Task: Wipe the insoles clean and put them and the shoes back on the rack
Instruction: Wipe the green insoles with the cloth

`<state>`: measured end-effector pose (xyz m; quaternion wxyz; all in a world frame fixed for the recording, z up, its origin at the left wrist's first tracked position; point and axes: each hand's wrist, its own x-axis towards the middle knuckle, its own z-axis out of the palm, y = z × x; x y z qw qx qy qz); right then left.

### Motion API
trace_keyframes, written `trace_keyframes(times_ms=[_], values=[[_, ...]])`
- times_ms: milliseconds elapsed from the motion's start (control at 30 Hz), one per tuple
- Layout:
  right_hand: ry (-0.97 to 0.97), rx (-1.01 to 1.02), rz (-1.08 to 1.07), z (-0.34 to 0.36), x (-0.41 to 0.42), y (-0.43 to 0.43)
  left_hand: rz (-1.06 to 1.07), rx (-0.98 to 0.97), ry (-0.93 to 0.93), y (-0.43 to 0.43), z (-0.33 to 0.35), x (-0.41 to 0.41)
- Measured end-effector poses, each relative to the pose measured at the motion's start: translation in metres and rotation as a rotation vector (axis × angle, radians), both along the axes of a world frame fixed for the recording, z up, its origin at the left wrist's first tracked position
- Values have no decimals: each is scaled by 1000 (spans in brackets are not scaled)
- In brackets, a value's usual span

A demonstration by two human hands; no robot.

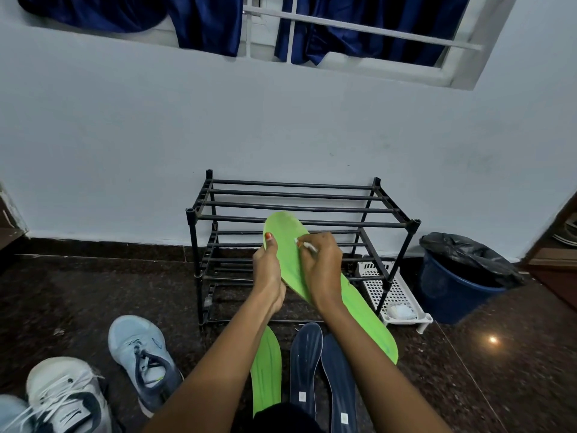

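I hold a green insole (288,245) up in front of the black shoe rack (299,210). My left hand (269,270) grips its left edge, thumb on the face. My right hand (320,264) pinches a small white wipe (307,246) against the insole's upper part. A second green insole (266,370) lies on the floor below, with two dark blue insoles (306,367) beside it on the right. A light blue sneaker (140,354) stands on the floor at left, and white and blue sneakers (62,398) sit at the bottom left corner.
A white slotted tray (396,292) with a crumpled white wipe lies right of the rack. A blue bin (452,292) lined with a black bag stands further right. The wall and a window with blue curtains (206,23) are behind. The floor is dark polished stone.
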<state>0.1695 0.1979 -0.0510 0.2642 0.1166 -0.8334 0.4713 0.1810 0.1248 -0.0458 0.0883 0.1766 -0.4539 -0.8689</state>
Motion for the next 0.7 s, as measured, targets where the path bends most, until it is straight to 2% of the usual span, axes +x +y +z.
trace_keyframes(times_ms=[200, 367, 533, 700], values=[[-89, 57, 175, -18, 33, -5, 104, -45, -3, -8, 0, -5], [-97, 54, 199, -14, 33, -3, 97, -48, 2, -8, -2, -6], [-55, 43, 120, -5, 18, -5, 26, -50, 11, -2, -3, -3], [-84, 46, 179, -10, 28, -7, 82, -83, 16, -5, -2, -3]])
